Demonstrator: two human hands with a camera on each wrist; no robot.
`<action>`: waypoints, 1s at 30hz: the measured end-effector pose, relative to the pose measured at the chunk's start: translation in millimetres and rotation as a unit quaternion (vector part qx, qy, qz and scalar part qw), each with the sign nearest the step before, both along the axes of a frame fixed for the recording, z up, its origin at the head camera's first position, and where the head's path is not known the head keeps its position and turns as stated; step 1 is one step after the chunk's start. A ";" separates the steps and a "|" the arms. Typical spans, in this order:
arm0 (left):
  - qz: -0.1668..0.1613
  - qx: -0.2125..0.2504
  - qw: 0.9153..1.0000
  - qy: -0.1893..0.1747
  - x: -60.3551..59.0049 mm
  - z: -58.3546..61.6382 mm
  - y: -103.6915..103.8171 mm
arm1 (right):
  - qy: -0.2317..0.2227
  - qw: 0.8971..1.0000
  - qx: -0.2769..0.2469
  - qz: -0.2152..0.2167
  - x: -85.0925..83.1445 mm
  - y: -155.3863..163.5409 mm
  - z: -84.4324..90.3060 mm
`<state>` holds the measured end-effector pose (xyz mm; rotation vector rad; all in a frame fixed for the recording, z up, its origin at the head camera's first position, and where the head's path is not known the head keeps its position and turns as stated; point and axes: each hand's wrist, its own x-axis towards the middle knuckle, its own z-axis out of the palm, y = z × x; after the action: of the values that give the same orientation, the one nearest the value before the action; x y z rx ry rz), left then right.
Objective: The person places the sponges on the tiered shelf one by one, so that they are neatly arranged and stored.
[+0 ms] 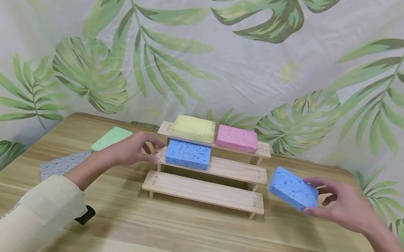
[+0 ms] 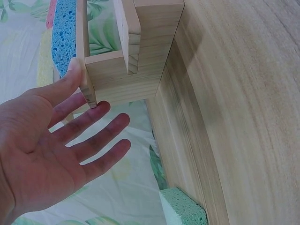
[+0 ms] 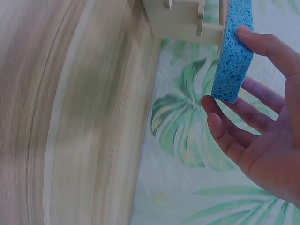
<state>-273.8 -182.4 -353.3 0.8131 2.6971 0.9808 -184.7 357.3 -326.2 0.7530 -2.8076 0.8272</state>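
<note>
Shelf (image 1: 219, 168): yellow, pink, blue sponges | right hand (image 1: 348, 206) grips blue sponge (image 1: 294, 189) | left hand (image 1: 124, 151) relaxed

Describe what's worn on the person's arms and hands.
Both hands, left hand and right hand, are bare: no gloves or rings visible. Each arm wears a cream long sleeve, the left with faint lettering. A black wrist device shows at each cuff.

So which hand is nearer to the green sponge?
Left. The left hand is just right of the green sponge, at the rack's end; the right hand is across the table, holding a blue sponge.
</note>
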 end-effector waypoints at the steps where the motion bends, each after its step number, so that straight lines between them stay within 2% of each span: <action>1: 0.000 0.001 1.000 -0.001 -0.1 0.2 0.0 | -0.003 1.000 -0.003 0.002 0.7 -3.3 0.4; 14: 0.001 0.001 1.000 -0.003 -0.2 -0.5 -0.5 | -0.038 0.999 -0.015 0.026 -1.9 -41.7 3.5; 22: -0.003 0.003 1.000 0.000 0.7 0.0 -0.3 | -0.036 0.999 -0.013 0.036 -8.5 -60.1 2.6; 30: -0.006 -0.001 1.000 0.007 0.5 0.4 -0.4 | -0.028 0.999 -0.016 0.028 -14.4 -76.2 0.7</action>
<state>-273.3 -182.8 -352.9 0.8383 2.7004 0.9735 -199.0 281.0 -325.4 0.8208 -2.8276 0.9135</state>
